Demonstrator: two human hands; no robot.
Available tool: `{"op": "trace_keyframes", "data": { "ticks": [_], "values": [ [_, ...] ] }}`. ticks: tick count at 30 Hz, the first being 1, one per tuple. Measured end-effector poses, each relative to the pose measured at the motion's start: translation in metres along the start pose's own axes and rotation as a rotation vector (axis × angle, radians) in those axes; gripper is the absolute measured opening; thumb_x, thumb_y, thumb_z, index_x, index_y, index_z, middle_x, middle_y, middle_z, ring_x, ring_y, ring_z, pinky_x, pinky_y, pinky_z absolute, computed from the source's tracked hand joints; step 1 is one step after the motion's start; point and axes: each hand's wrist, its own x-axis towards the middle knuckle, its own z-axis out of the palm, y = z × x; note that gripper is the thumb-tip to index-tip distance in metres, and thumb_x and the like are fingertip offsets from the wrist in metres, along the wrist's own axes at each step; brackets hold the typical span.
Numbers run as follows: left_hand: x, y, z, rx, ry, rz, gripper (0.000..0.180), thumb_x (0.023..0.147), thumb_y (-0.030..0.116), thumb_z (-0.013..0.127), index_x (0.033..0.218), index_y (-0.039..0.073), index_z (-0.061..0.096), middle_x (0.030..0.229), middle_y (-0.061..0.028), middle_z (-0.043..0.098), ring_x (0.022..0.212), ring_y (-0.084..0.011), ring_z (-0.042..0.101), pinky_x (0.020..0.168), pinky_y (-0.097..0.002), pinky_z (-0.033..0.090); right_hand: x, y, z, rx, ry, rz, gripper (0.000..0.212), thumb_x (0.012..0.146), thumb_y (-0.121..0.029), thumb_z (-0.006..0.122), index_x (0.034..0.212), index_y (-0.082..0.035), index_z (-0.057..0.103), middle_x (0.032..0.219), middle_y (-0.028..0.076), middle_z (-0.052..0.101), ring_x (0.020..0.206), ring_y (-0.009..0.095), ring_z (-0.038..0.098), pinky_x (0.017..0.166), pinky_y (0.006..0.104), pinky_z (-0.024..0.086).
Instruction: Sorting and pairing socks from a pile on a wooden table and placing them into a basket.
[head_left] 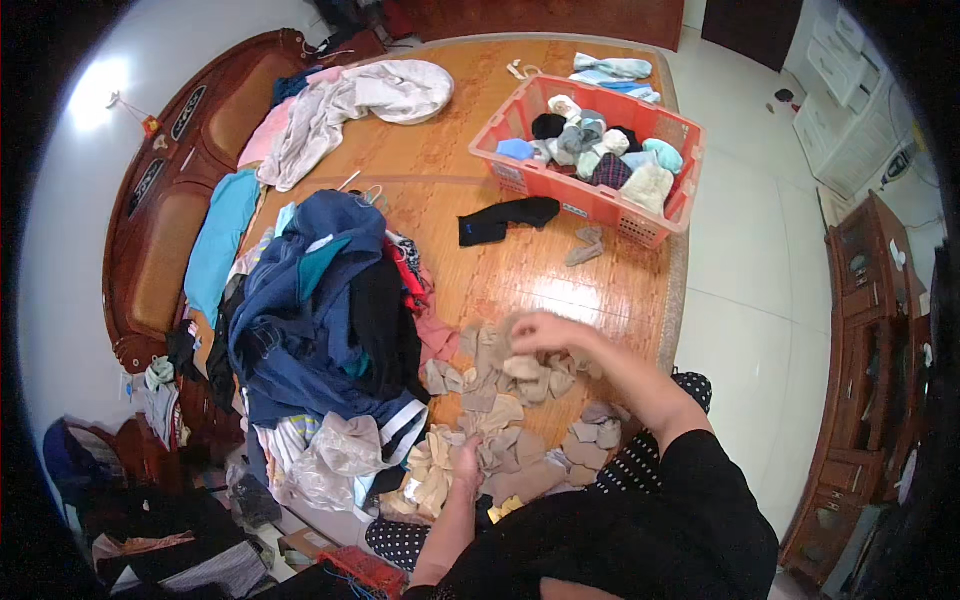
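Thin beige and tan socks lie in a loose heap on the bed in front of me. My right hand is over the far side of this heap, its fingers curled down and closed on a beige sock that is slightly blurred. Lower down, at the near left of the heap, my left hand has its thumb pressed against a beige sock; its other fingers are mostly hidden. Yellowish-beige socks lie just left of that hand. More tan socks are grouped by my knee at the right.
A pink plastic basket with several balled socks stands at the far right of the bed. Near it lie a black sock and a tan one. Dark blue clothing forms a tall pile at left, with a clear plastic bag below.
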Motion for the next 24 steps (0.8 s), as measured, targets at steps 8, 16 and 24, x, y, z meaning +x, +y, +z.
{"op": "trace_keyframes", "data": {
  "ticks": [8, 16, 24],
  "values": [
    [-0.007, 0.003, 0.007, 0.002, -0.004, 0.074, 0.028, 0.079, 0.014, 0.055, 0.102, -0.002, 0.058, 0.09, -0.0112, 0.063, 0.077, -0.0254, 0.064, 0.07, -0.0401, 0.054, -0.023, 0.048, -0.09, -0.695, 0.731, 0.196, 0.026, 0.076, -0.012, 0.055, 0.101, -0.006, 0.059, 0.121, 0.016, 0.048, 0.112, 0.032, 0.045, 0.093, 0.0454, 0.038],
    [-0.004, 0.005, 0.007, 0.065, 0.021, 0.097, 0.027, 0.078, 0.014, 0.056, 0.1, -0.002, 0.058, 0.089, -0.0114, 0.062, 0.076, -0.0257, 0.063, 0.069, -0.0406, 0.054, -0.045, 0.076, -0.083, -0.595, 0.569, 0.145, 0.022, 0.076, -0.011, 0.052, 0.095, -0.004, 0.061, 0.118, 0.019, 0.051, 0.106, 0.032, 0.05, 0.091, 0.0411, 0.04],
    [-0.001, 0.004, 0.008, -0.01, 0.007, 0.132, 0.03, 0.07, 0.006, 0.061, 0.098, -0.002, 0.057, 0.086, -0.0089, 0.06, 0.074, -0.0237, 0.061, 0.069, -0.0378, 0.051, -0.11, 0.048, -0.052, -0.244, 0.641, 0.082, 0.021, 0.075, -0.013, 0.05, 0.086, 0.001, 0.061, 0.085, 0.019, 0.057, 0.087, 0.029, 0.056, 0.078, 0.0359, 0.044]
  ]
}}
